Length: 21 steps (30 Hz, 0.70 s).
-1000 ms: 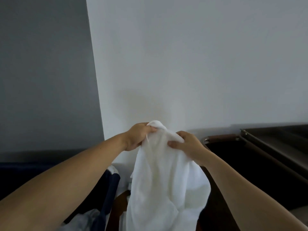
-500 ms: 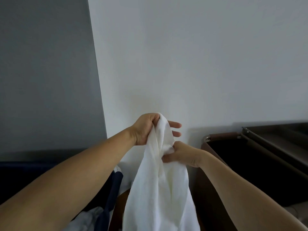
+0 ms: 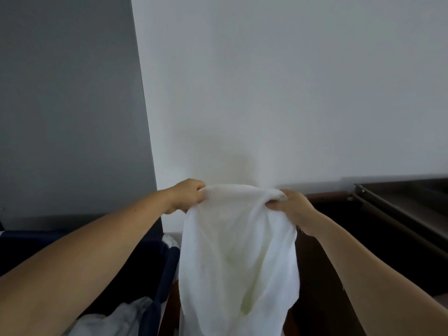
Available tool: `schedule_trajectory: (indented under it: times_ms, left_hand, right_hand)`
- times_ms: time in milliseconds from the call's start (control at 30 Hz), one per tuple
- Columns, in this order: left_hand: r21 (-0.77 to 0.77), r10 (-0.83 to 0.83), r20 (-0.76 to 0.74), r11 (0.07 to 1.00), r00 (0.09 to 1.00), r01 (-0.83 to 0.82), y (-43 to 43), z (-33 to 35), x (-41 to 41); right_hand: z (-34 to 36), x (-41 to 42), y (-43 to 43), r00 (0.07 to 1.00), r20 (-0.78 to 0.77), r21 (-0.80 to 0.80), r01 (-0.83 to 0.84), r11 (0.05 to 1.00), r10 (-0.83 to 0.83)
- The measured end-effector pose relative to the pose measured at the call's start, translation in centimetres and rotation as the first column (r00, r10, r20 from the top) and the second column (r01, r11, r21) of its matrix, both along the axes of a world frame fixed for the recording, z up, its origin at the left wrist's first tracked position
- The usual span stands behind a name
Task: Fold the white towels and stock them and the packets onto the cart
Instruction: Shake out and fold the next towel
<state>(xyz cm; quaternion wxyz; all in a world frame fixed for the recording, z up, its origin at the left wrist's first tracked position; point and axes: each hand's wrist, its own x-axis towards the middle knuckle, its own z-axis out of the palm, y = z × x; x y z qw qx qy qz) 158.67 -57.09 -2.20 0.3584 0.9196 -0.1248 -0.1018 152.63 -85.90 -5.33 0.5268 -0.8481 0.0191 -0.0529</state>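
A white towel (image 3: 238, 258) hangs in front of me, held up by its top edge. My left hand (image 3: 186, 197) grips the left end of that edge and my right hand (image 3: 292, 209) grips the right end, with the cloth stretched between them. The towel's lower part drops out of view at the bottom. The dark cart (image 3: 400, 214) stands to the right, its top shelf rim level with my right hand. No packets are in view.
A dark blue fabric bin (image 3: 160, 282) sits at lower left with more white cloth (image 3: 116, 321) inside it. A white wall rises straight ahead, and a grey wall panel fills the left.
My hands were close together on a bunched top. They have moved apart, and the towel's upper edge is now spread wide between them.
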Motion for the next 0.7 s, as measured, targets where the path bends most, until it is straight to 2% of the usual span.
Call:
schedule_trajectory:
  times_ms: [67,167,267,333,367,433,500,567,633,700]
  left_hand:
    - [0.198,-0.023,-0.056,0.98,0.998,0.034,0.9,-1.2,0.2]
    - [0.32,0.061,-0.057,0.946,0.997,-0.04,1.2,-2.9,-0.1]
    - [0.336,0.182,-0.087,0.931,0.979,-0.144,1.9,-4.9,-0.2]
    - [0.254,0.225,-0.098,0.947,0.969,-0.194,2.1,-5.6,-0.2]
    - [0.173,0.217,-0.086,0.964,0.972,-0.199,1.7,-5.6,-0.1]
    - [0.015,0.159,-0.03,0.987,0.987,-0.158,-0.2,-4.4,-0.4]
    - [-0.095,0.06,0.031,0.994,0.998,-0.057,-2.8,-2.4,-1.3]
    - [-0.169,-0.071,0.07,0.982,0.995,0.082,-5.3,-0.6,-2.3]
    - [-0.105,-0.207,0.102,0.97,0.973,0.217,-7.0,0.4,-3.1]
    - [0.028,-0.306,0.1,0.952,0.947,0.305,-7.6,0.6,-3.3]
  right_hand:
    - [0.7,0.0,-0.1,1.0,0.007,0.074,-0.008,0.997,0.007]
    - [1.8,-0.1,0.2,1.0,0.005,0.097,-0.031,0.995,0.031]
    - [2.7,-0.3,0.0,1.0,0.019,0.185,-0.01,0.983,0.007]
    - [3.0,-0.5,-0.2,0.999,0.036,0.194,0.021,0.981,-0.028]
    - [3.0,-0.4,-0.3,0.999,0.037,0.128,0.018,0.992,-0.023]
    - [3.1,-0.5,0.3,0.999,0.0,-0.107,-0.043,0.993,0.044]
    - [2.8,-0.6,1.8,0.991,-0.036,-0.33,-0.136,0.934,0.131]
    - [2.2,-0.9,3.9,0.971,-0.058,-0.432,-0.233,0.871,0.231]
    - [1.2,-0.7,5.2,0.967,-0.077,-0.428,-0.252,0.868,0.242]
    - [0.7,-0.7,5.3,0.983,-0.054,-0.398,-0.185,0.899,0.178]
